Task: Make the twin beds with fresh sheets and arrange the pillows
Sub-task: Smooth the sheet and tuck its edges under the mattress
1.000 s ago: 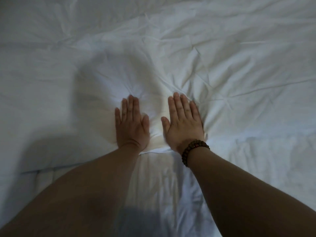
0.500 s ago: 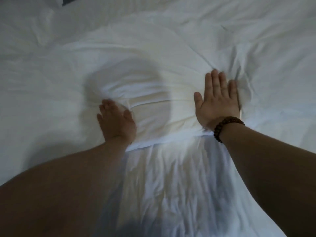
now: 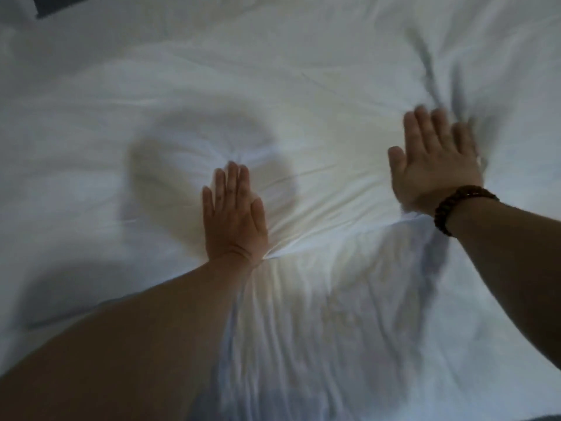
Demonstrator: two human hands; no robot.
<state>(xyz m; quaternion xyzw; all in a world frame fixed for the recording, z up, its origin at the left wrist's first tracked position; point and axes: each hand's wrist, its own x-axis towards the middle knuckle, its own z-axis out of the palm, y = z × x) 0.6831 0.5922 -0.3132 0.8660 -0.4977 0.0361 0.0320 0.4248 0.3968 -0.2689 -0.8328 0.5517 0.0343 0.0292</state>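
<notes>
**fig.: flattening the upper layer of a bed, head view**

white bedding fills almost the whole view. the largest piece is the upper layer (image 3: 303, 95), spread over the far and middle part of the bed. whether it is a top sheet or a duvet cannot be told. its near edge (image 3: 349, 235) runs left to right between the two wrists. nearer lies the under sheet (image 3: 334, 344), exposed and finely wrinkled. a round shadow (image 3: 188, 165) falls on the upper layer left of centre. two bare forearms enter from the near corners.

the left hand (image 3: 233, 220) lies flat, fingers straight and close together. its palm presses the upper layer at the near edge, where creases gather round the wrist. the right hand (image 3: 434, 174) is well apart to the right and a little farther off. it is likewise flat and straight-fingered, grasping nothing, and it is blurred. deep folds (image 3: 449, 86) fan out beyond its fingertips. a dark beaded bracelet (image 3: 464, 208) circles the right wrist. a thin dark strip (image 3: 51, 9) shows at the far left corner.

progress, as a judgement: fresh cloth is on this bed, and the step in hand appears to be smoothing the upper layer. the far-right folds and the wrinkled under sheet appear left to do. so do the pillows, none plainly in view, and the second bed, which is out of view.
</notes>
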